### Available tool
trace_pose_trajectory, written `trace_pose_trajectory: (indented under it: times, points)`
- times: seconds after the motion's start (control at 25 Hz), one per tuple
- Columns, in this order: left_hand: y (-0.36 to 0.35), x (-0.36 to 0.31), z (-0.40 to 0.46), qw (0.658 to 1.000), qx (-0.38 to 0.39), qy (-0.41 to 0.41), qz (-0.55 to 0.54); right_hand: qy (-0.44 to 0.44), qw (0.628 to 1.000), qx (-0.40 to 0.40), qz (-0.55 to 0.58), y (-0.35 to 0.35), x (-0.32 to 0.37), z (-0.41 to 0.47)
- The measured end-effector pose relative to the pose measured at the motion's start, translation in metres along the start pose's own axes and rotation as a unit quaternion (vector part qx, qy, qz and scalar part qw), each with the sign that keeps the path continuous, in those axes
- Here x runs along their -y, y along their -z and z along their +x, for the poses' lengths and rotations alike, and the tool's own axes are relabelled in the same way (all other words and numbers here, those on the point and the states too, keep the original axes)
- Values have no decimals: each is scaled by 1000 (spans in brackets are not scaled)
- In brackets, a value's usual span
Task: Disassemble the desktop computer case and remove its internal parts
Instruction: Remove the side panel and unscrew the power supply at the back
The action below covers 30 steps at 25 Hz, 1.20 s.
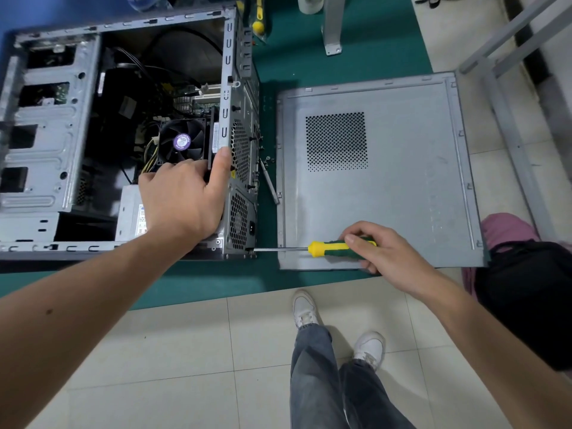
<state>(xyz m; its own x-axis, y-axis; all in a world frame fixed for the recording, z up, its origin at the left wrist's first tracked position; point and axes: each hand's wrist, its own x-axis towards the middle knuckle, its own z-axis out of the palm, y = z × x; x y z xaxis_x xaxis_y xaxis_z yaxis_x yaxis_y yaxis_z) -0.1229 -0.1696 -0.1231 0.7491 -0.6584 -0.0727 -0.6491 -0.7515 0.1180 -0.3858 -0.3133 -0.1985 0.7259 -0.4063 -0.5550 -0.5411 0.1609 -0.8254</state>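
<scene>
Single head-mounted wide-angle view; faces forward and steeply down, from above and behind both hands; close range, forearms filling the lower frame. The right hand (383, 249) gripping the screwdriver (337, 248) sits right of centre; left of that grip lies the open case (123, 134); frame edges appear lens-distorted.

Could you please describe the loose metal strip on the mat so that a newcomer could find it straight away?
Start at the open computer case on the green mat; the removed side panel lies flat to its right. In the narrow gap between them lies the metal strip, thin, grey and slanted. Unlike the tiny loose screws beside it, it is long and flat.
</scene>
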Motion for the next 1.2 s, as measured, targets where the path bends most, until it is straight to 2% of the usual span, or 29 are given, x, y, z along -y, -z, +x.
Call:
trace_pose_trajectory:
  times: [0.12,0.2,0.32,0.4,0.6,0.8,0.92,1.04,1.2]
  points:
    - [0,1,0,1000,0,1,0,53,994,-26,94,-1,-1,-2]
    - [0,1,0,1000,1,1,0,54,987,-27,148,-1,-2,-3]
    - [0,1,0,1000,-4,1,5,-14,995,-18,95,-4,5,-2]
    - [0,1,0,1000,-5,3,7,-29,997,-24,66,-4,4,0]
    - [1,1,0,1000,-4,6,4,8,994,-52,100,-2,1,3]
    - [1,0,0,1000,-5,5,4,10,982,-32,187,-1,0,2]
    - [1,0,0,1000,-5,4,5,-9,989,-38,140,-4,1,3]
    - [1,1,0,1000,-2,4,7,-17,999,-47,11,-6,4,4]
    - [1,1,0,1000,-5,2,7,24,996,-55,69,-3,6,2]
